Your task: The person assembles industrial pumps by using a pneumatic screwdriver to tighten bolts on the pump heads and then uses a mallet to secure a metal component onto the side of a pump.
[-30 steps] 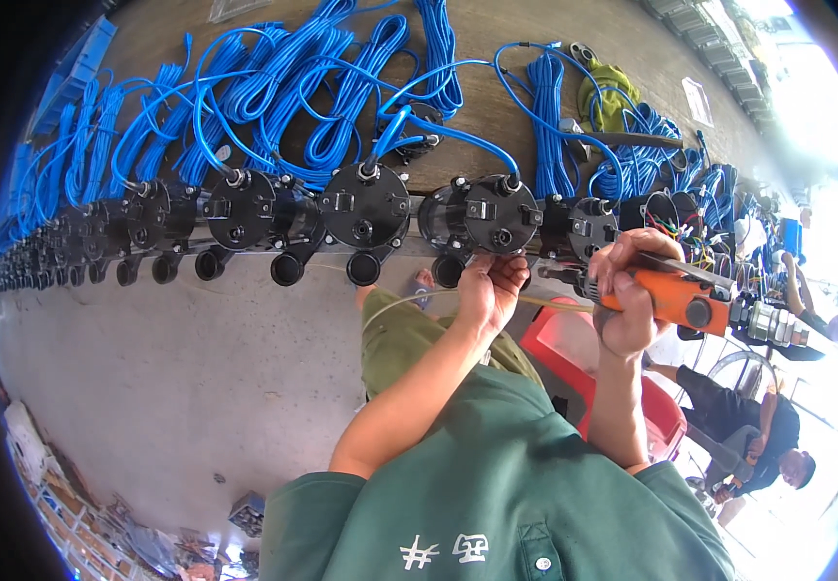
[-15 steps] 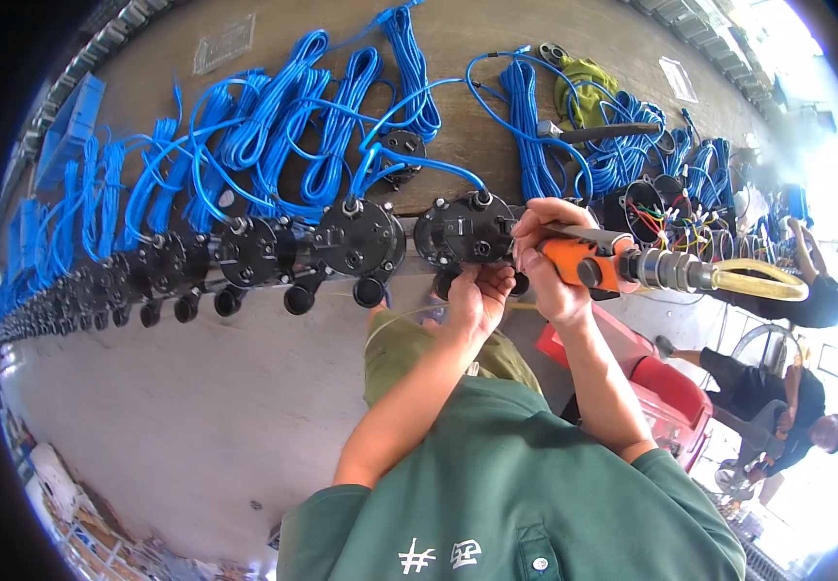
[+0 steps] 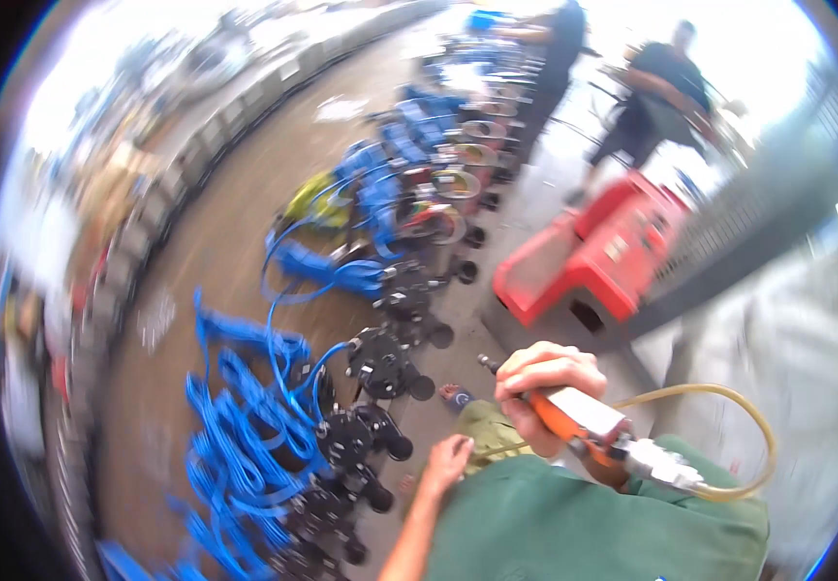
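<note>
My right hand is wrapped round an orange and silver air screwdriver, held above my lap. Its dark tip points up and left toward the floor beyond my knees. From its rear fitting a yellow air hose loops back toward my body. Lower and to the left, my left hand hangs beside my trousers, apart from the black parts. Its fingers are curled together; whatever they may hold is too blurred to see. Nearest to it are the round black housings along the table edge, with blue cables attached.
A red machine or cart stands on the floor ahead to the right, by a grey perforated panel. Open housings with coloured wires continue along the brown table. A green-yellow cloth lies there. Two other people are farther off.
The view has swung to the right and is blurred. Both hands have left the black housing; the right has carried the air screwdriver away from the table, and the left has dropped toward my lap.
</note>
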Tool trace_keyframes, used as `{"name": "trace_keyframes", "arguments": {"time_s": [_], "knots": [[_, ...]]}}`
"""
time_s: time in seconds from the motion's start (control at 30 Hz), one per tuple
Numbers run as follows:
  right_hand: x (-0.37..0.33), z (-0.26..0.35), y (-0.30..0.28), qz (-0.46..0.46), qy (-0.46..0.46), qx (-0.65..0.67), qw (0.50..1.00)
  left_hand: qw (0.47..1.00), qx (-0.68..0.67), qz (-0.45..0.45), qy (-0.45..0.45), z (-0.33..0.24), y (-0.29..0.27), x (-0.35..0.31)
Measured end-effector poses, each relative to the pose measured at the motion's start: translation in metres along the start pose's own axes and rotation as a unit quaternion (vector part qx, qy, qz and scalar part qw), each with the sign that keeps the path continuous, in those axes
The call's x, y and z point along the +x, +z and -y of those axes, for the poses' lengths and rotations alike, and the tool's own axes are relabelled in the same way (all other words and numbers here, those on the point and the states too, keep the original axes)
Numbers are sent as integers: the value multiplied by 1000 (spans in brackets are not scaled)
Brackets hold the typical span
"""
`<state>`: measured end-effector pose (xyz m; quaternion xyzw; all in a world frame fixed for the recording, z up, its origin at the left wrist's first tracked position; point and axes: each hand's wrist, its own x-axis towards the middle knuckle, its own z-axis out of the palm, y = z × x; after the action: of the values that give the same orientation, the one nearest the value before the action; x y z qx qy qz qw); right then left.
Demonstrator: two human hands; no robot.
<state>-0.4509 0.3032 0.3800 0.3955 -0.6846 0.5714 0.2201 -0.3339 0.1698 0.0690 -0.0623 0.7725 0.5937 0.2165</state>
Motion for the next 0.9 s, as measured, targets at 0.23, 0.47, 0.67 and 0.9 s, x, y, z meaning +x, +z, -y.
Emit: {"name": "trace_keyframes", "arguments": {"time_s": [0.23, 0.47, 0.67, 0.9], "knots": [[-178, 149, 4, -65, 125, -100, 985, 986, 19, 163, 11, 77, 38, -105], [-300, 271, 26, -15, 77, -294, 953, 965, -66, 247, 55, 136, 42, -185], [-467, 362, 24, -31, 246, -337, 908, 961, 76, 249, -94, 321, 42, -242], [-787, 479, 51, -152, 585, -316, 731, 928, 174, 213, -252, 406, 46, -392]]}}
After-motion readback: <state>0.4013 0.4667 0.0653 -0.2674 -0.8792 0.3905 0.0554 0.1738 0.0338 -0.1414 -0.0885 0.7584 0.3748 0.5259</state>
